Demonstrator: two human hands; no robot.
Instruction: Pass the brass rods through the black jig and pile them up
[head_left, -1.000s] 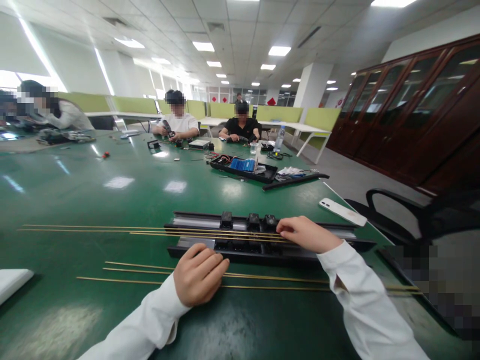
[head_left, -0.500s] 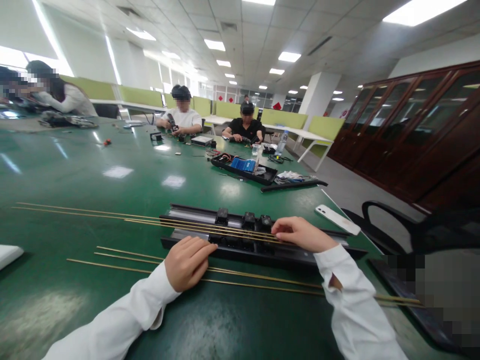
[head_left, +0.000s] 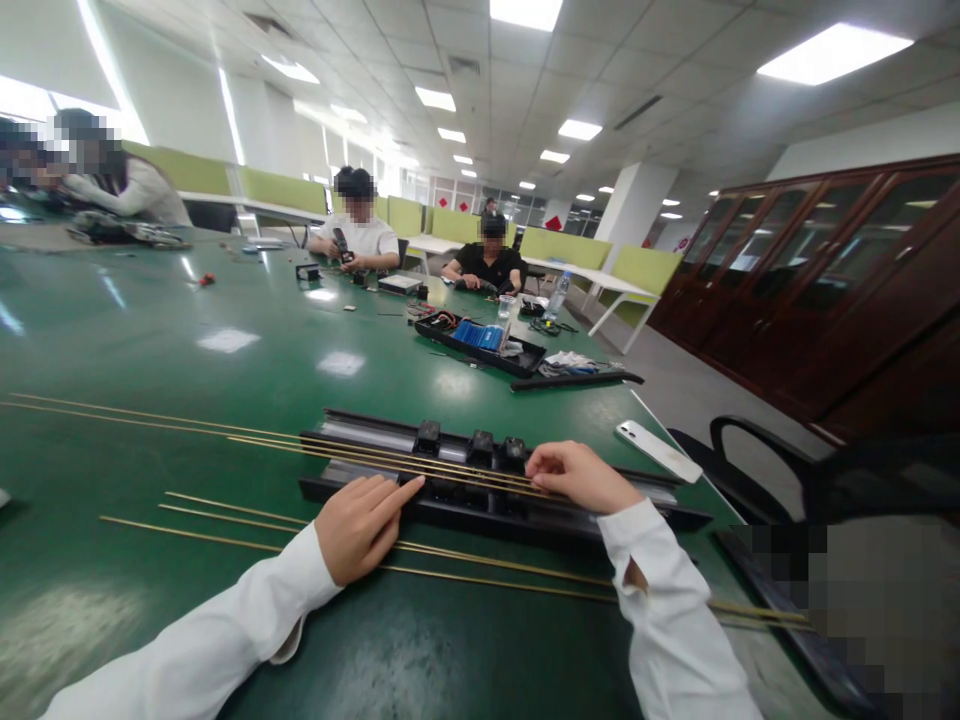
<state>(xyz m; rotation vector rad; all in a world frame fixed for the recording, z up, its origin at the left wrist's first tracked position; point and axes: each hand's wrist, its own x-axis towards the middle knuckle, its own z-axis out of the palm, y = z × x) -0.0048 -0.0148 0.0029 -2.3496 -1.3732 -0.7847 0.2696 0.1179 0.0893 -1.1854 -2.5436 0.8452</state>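
Evidently we're steadying the upper brass rods [head_left: 375, 457] along the black housing [head_left: 480, 512]: our right hand [head_left: 581, 475] pinches their ends above it; our left hand [head_left: 358, 530], index extended, reaches its near side, grip hidden; guiding them calls for lightness

An office serving as a workshop: green partitions [head_left: 559, 248], ceiling lights [head_left: 834, 54], glass-doored cabinets [head_left: 795, 265], and a worktop [head_left: 225, 385] strewn with parts [head_left: 478, 336].
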